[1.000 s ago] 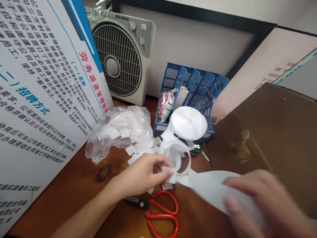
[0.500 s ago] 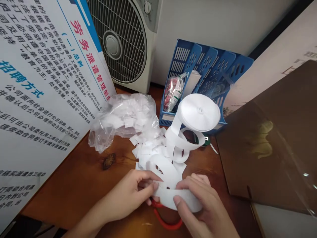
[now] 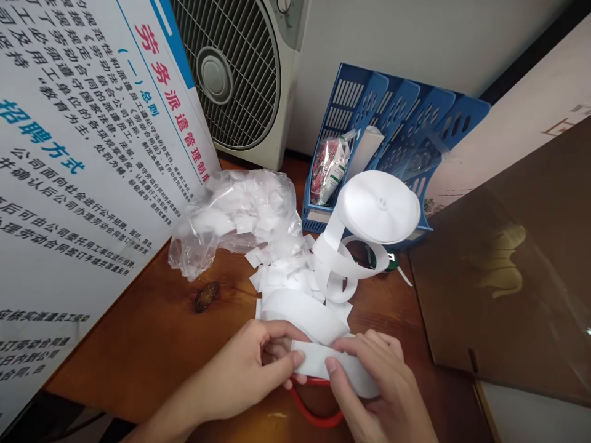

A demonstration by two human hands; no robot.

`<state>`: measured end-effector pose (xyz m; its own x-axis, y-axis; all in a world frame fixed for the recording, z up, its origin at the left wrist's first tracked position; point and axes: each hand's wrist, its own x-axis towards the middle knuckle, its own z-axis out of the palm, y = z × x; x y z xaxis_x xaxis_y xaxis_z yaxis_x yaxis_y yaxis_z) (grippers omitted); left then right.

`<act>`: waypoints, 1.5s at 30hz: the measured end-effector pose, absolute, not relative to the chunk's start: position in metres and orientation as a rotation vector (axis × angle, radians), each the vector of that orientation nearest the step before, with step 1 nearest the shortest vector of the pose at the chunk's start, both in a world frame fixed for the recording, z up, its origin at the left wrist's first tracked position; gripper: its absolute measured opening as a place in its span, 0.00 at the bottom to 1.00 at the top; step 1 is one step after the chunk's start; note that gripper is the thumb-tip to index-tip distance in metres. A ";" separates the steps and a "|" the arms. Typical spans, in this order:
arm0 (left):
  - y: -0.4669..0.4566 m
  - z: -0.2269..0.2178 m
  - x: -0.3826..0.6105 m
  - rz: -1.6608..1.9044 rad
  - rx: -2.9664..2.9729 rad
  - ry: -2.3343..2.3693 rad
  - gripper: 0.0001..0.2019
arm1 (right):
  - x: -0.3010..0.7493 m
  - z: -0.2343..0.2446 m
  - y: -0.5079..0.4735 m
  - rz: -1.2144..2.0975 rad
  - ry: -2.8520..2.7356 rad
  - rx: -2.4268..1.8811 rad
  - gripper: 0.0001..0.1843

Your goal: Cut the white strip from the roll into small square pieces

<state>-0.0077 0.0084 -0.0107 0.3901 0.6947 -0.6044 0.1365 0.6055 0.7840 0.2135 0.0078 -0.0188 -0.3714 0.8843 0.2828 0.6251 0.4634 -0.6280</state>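
Note:
A long white strip (image 3: 316,358) stretches between my two hands above the wooden table. My left hand (image 3: 249,369) pinches its loose end between thumb and fingers. My right hand (image 3: 381,391) grips the same strip a little further along, thumb in front and fingers behind. Behind the hands the strip curls in loops up to a large white roll (image 3: 381,206). Under the hands lies a red curved handle (image 3: 318,419), apparently of scissors, its other parts hidden. Small cut white pieces (image 3: 290,274) lie heaped just beyond, spilling from a clear plastic bag (image 3: 189,246).
A blue file rack (image 3: 335,92) with packets in it stands behind the roll. At the back left is a box fan (image 3: 240,74), beside a printed board (image 3: 106,154). A brown panel (image 3: 462,277) bounds the right side. A green object (image 3: 392,263) lies by the loops.
The strip's end now lies straighter between my hands, and its loop behind them has widened and flattened. Both hands keep hold of it. The view has shifted slightly.

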 end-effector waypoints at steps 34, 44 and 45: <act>0.020 -0.009 0.007 0.219 1.769 1.373 0.07 | 0.248 -0.024 -0.004 0.959 -2.108 -1.427 0.07; 0.011 -0.022 0.022 0.115 1.963 1.341 0.09 | 0.261 -0.025 -0.006 1.084 -2.004 -1.512 0.11; 0.013 -0.022 0.024 0.096 1.983 1.341 0.08 | 0.262 -0.025 -0.005 1.093 -1.970 -1.522 0.11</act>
<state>0.0242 0.0132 -0.0221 0.4538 0.8307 -0.3225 0.7764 -0.1910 0.6005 0.2621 -0.0051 -0.0254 -0.3125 0.9406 -0.1325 0.6104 0.0920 -0.7867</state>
